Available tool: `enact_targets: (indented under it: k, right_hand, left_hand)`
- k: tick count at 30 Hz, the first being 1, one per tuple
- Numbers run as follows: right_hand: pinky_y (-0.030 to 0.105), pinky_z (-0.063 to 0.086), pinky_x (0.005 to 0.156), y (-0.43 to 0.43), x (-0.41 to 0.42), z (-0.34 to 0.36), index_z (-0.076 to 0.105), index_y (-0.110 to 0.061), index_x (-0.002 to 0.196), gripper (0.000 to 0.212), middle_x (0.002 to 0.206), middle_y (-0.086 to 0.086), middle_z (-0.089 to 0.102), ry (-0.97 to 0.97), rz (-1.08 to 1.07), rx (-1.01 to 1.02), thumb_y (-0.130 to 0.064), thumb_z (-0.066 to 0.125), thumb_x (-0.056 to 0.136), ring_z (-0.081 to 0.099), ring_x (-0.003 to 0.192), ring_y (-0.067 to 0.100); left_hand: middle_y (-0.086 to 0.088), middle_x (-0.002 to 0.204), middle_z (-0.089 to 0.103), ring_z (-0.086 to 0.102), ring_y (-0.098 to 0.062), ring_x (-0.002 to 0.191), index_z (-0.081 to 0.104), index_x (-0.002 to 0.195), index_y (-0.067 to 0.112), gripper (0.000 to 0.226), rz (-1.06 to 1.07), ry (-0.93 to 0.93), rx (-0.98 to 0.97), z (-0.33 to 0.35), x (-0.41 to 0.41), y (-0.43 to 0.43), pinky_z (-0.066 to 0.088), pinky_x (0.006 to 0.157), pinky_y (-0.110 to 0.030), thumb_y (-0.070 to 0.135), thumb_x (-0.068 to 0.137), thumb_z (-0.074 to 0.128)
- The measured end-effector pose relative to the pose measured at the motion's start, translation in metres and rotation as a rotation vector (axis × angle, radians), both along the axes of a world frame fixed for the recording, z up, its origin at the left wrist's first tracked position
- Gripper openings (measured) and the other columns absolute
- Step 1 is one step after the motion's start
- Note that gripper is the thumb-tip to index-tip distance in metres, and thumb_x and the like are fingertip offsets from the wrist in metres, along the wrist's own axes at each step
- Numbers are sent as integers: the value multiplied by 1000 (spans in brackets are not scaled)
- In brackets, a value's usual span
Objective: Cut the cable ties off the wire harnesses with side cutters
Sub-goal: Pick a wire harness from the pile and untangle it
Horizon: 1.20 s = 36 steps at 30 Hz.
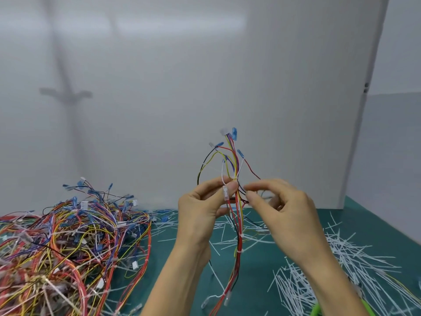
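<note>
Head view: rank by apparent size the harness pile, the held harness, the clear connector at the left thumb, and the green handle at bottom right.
1. harness pile
2. held harness
3-4. green handle and clear connector: unsure, since the frame edge cuts off the handle.

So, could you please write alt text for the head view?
A left hand and right hand pinch a multicoloured wire harness upright above a green mat. A tangled harness pile lies left; cut cable ties litter the right.

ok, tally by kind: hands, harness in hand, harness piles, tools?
Hands: 2, left hand and right hand
Held harness: 1
Harness pile: 1
Green-handled tool: 1, mostly out of frame
Total: 5
</note>
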State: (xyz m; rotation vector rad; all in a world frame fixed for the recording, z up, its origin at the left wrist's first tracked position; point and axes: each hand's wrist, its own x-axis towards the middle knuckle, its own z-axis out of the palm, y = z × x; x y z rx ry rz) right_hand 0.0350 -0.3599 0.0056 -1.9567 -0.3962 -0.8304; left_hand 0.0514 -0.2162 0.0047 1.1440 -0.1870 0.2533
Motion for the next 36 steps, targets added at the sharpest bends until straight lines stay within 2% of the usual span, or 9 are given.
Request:
enact_targets:
  k: [3, 7, 12, 15, 19, 24, 30, 33, 36]
  right_hand:
    - [16, 43, 60, -4, -2, 2, 63, -36, 87, 6, 89, -16, 60, 33, -45, -23, -39, 69, 86, 57, 68, 6]
    - [25, 53, 70, -7, -6, 3, 68, -40, 87, 22, 86, -29, 67, 284, 96, -244, -60, 63, 81, 62, 73, 3]
    - [29, 50, 63, 7, 6, -12, 75, -27, 82, 8, 69, -10, 69, 217, 129, -142, -34, 73, 85, 53, 57, 3]
    - [17, 45, 52, 8, 12, -14, 77, -33, 75, 14, 64, -10, 70, 223, 162, 113, -26, 73, 87, 54, 51, 0]
    - [19, 44, 49, 3, 21, -17, 78, -27, 75, 18, 49, -4, 58, 284, 196, 351, -20, 70, 90, 51, 46, 6]
    - [22, 46, 49, 9, 25, -27, 79, -19, 82, 14, 54, 5, 58, 366, 241, 427, -26, 70, 90, 50, 50, 11]
    - [19, 49, 51, 20, 28, -28, 68, -21, 111, 18, 83, -7, 66, 356, 176, 409, -28, 59, 97, 59, 52, 2]
    - [40, 58, 80, 22, 29, -29, 52, -27, 122, 31, 118, -5, 57, 298, 21, 314, -38, 59, 94, 69, 83, 12]
    - [50, 53, 91, 25, 29, -30, 37, -21, 133, 53, 124, -3, 48, 351, -22, 277, -40, 62, 91, 66, 95, 22]
  left_hand:
    - [2, 83, 76, 69, -5, 74, 76, 91, 14, 31, 28, 30, -55, 1, 1, 2, 49, 55, -13, 26, 63, 81]
    - [2, 75, 72, 65, -7, 66, 75, 82, 14, 26, 13, 88, -199, -1, 5, 3, 52, 56, -16, 22, 57, 79]
    - [-3, 80, 72, 66, -12, 65, 72, 92, 8, 24, -117, 95, -239, -6, 5, -1, 55, 60, -19, 15, 69, 75]
    - [-7, 100, 75, 73, -16, 88, 71, 102, 8, 17, -122, 123, 73, -5, 6, 6, 59, 69, -23, 18, 90, 66]
    - [-4, 100, 73, 71, -14, 89, 70, 99, 12, 48, -308, 101, 674, -9, 7, 25, 60, 75, -30, 57, 87, 56]
    - [-4, 78, 69, 65, -12, 74, 70, 86, 9, 11, -390, 4, 950, -13, 9, 36, 56, 72, -27, 15, 82, 78]
    - [0, 76, 66, 72, -19, 65, 66, 92, 3, 5, -180, 29, 737, -11, 8, 33, 58, 61, -26, 7, 89, 68]
    - [2, 73, 68, 67, -11, 60, 69, 89, 8, 1, -32, 10, 688, -12, 12, 35, 51, 54, -19, 9, 88, 69]
    - [-2, 74, 69, 63, -8, 56, 71, 90, 7, 4, 39, 19, 514, -14, 15, 31, 47, 50, -16, 7, 87, 71]
